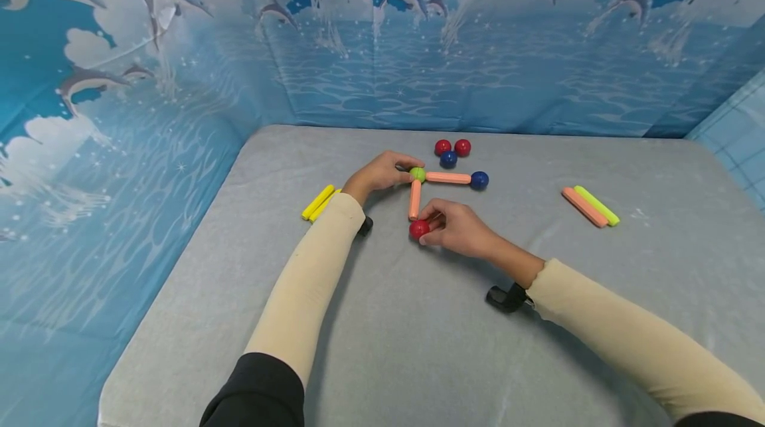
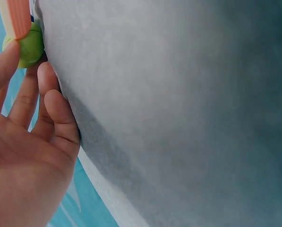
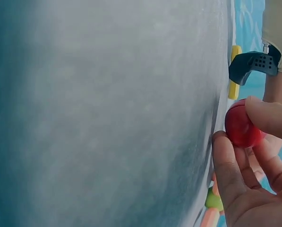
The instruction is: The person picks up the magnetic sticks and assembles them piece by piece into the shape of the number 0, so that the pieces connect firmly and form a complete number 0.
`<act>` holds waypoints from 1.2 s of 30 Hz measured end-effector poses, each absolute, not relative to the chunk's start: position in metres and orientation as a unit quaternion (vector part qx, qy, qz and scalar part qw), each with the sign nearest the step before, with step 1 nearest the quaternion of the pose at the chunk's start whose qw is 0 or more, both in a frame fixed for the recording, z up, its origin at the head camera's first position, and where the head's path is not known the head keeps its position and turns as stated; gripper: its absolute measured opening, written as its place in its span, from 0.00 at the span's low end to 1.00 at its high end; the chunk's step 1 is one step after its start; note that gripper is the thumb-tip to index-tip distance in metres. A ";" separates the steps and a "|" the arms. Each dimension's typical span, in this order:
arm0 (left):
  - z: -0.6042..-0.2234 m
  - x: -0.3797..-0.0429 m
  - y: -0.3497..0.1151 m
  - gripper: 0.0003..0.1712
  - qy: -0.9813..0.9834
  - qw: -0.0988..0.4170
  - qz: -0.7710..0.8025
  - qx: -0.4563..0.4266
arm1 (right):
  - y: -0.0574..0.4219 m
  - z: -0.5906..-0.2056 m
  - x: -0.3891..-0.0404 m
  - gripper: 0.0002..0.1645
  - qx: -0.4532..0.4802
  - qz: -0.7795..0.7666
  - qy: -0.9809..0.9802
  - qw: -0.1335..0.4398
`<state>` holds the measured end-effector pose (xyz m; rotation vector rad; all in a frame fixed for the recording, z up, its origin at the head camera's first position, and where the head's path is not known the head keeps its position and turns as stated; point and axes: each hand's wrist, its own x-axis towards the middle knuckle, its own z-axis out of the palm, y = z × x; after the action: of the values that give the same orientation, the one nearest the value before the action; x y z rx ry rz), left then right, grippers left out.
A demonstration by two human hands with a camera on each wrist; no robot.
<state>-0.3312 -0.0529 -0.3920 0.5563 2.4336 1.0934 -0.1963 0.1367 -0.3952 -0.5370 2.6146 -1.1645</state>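
My left hand (image 1: 387, 172) pinches a green ball (image 1: 418, 174) that joins two ribbed orange sticks. One orange stick (image 1: 448, 178) runs right to a dark blue ball (image 1: 479, 180); the other orange stick (image 1: 415, 200) points toward me. In the left wrist view, the thumb lies on the green ball (image 2: 31, 46) at the foot of an orange stick (image 2: 17, 18). At the near end of the second stick, my right hand (image 1: 457, 228) holds a red ball (image 1: 420, 230) between thumb and fingers. The right wrist view shows that red ball (image 3: 242, 124) close up.
Behind the joined pieces sit two red balls (image 1: 443, 147) and a blue ball (image 1: 448, 159). Yellow sticks (image 1: 318, 202) lie beside my left wrist. Off to the right are an orange stick (image 1: 584, 207) and a yellow-green stick (image 1: 596, 206). A grey cloth (image 1: 418, 347) covers the table.
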 end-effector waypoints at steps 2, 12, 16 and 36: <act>-0.392 -0.332 -0.053 0.22 0.873 0.207 0.393 0.199 | 0.136 -0.396 -0.197 0.18 -0.190 -0.394 0.893 0.104; -0.394 -0.332 -0.054 0.22 0.870 0.203 0.403 0.200 | 0.131 -0.397 -0.200 0.15 -0.218 -0.382 0.896 0.068; -0.393 -0.331 -0.054 0.22 0.867 0.206 0.409 0.195 | 0.130 -0.395 -0.203 0.16 -0.215 -0.371 0.900 0.074; -0.392 -0.330 -0.054 0.22 0.869 0.205 0.406 0.197 | 0.126 -0.394 -0.209 0.17 -0.202 -0.353 0.907 0.108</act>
<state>-0.3299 -0.0541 -0.3916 0.5499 2.4219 1.1314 -0.2090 0.1258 -0.3937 -0.5932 2.6700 -1.0389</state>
